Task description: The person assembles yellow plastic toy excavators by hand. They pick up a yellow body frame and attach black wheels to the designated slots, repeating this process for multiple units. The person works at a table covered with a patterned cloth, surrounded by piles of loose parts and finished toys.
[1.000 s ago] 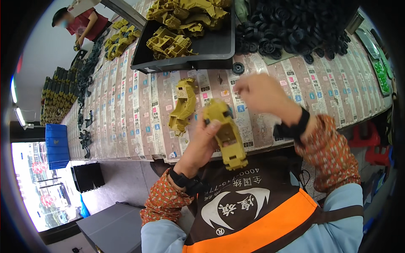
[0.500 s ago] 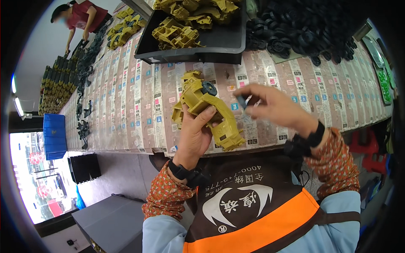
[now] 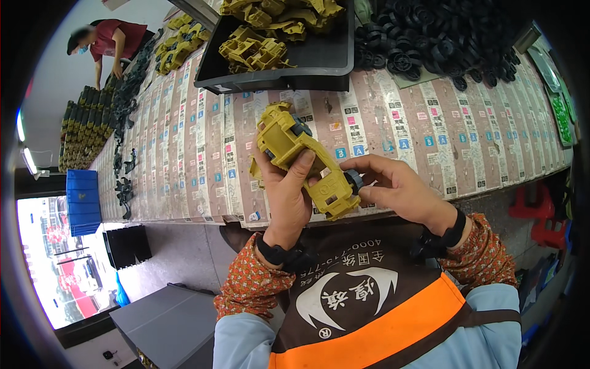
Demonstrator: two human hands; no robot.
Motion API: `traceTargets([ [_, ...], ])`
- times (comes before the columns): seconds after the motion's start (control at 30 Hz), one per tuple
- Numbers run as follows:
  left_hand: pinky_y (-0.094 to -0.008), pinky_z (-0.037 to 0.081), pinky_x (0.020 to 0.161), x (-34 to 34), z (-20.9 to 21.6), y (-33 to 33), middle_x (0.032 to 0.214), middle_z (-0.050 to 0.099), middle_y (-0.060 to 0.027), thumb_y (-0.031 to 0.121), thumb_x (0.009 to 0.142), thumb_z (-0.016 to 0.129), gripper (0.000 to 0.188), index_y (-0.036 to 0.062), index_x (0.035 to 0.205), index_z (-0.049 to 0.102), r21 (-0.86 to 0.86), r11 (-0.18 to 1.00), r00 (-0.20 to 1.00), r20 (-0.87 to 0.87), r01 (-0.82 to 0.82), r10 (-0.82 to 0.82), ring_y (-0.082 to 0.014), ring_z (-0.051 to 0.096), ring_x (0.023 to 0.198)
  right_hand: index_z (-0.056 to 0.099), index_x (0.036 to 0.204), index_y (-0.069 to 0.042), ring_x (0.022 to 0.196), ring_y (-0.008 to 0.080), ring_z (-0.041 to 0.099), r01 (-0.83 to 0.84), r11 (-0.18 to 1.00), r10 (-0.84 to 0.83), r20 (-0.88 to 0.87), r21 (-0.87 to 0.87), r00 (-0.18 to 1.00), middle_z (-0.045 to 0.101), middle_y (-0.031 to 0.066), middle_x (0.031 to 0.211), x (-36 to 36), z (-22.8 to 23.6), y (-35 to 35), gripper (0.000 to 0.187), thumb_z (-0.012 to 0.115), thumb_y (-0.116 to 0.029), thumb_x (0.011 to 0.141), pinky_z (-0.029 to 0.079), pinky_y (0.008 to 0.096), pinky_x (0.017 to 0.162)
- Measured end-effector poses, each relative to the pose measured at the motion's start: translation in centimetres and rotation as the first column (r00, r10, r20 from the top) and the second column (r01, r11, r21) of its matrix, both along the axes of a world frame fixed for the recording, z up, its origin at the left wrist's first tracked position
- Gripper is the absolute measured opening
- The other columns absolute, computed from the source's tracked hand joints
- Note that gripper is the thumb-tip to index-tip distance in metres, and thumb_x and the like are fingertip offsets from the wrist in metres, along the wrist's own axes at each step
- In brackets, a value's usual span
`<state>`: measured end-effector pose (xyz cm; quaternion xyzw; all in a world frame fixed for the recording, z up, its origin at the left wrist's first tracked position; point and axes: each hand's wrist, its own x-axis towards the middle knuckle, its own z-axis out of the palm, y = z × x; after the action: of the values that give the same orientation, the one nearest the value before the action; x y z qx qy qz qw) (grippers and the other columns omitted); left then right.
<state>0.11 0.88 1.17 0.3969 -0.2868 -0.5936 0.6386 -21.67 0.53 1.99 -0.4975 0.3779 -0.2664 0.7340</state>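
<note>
My left hand [image 3: 284,200] grips a yellow plastic toy vehicle body [image 3: 326,187] above the near edge of the table, thumb across its middle. One dark wheel [image 3: 300,127] sits on the right side of the body's far end. Between the thumb and fingers of my right hand [image 3: 409,192] is a second dark wheel [image 3: 353,179], pressed against the right side of the body's near end. My fingers partly cover that wheel, and I cannot tell how far it sits on the body.
A black bin [image 3: 276,80] of yellow vehicle bodies stands beyond my hands. Right of it lies a heap of black wheels [image 3: 436,46]. More yellow bodies [image 3: 182,44] and dark parts [image 3: 123,190] line the left side. A co-worker [image 3: 114,40] leans over stacked pieces [image 3: 86,132] at far left.
My right hand has moved left and down, bringing its wheel from beside the yellow body to the near end. The body has turned slightly in my left hand.
</note>
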Motion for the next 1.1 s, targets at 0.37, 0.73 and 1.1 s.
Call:
traceTargets([
  [0.37, -0.0181, 0.047, 0.057, 0.5, -0.3, 0.1, 0.121, 0.059, -0.0002, -0.002, 0.097, 0.068, 0.068, 0.0258, 0.15, 0.036, -0.031, 1.0, 1.0, 0.018, -0.006, 0.007, -0.0095, 0.062, 0.093, 0.057, 0.142, 0.003, 0.095, 0.0097, 0.065, 0.041, 0.996, -0.052, 0.141, 0.078, 0.989, 0.066, 0.0064, 0.122, 0.0, -0.4, 0.2, 0.046, 0.063, -0.001, 0.096, 0.056, 0.0283, 0.089],
  [0.73, -0.0191, 0.046, 0.061, -0.7, -0.3, 0.5, 0.125, 0.056, -0.0011, -0.003, 0.096, 0.069, 0.085, 0.0272, 0.161, 0.023, -0.136, 0.984, 0.983, 0.127, -0.111, 0.129, -0.0071, 0.057, 0.09, 0.052, 0.145, 0.005, 0.116, 0.0137, 0.063, 0.144, 0.99, -0.143, 0.027, -0.002, 0.989, 0.065, 0.0111, 0.131, 1.5, -0.1, 2.7, 0.047, 0.056, 0.006, 0.098, 0.051, 0.0295, 0.102],
  [1.1, -0.0321, 0.052, 0.1, 0.3, -0.3, 0.3, 0.148, 0.045, -0.0041, -0.006, 0.094, 0.069, 0.087, 0.0178, 0.163, 0.021, -0.254, 0.918, 0.93, 0.13, -0.303, 0.343, -0.0178, 0.053, 0.127, 0.035, 0.159, 0.002, 0.137, 0.0239, 0.054, -0.021, 0.99, 0.034, 0.092, -0.14, 0.995, 0.051, 0.0188, 0.154, 3.3, 0.7, 1.9, 0.074, 0.042, 0.014, 0.087, 0.046, 0.036, 0.115],
])
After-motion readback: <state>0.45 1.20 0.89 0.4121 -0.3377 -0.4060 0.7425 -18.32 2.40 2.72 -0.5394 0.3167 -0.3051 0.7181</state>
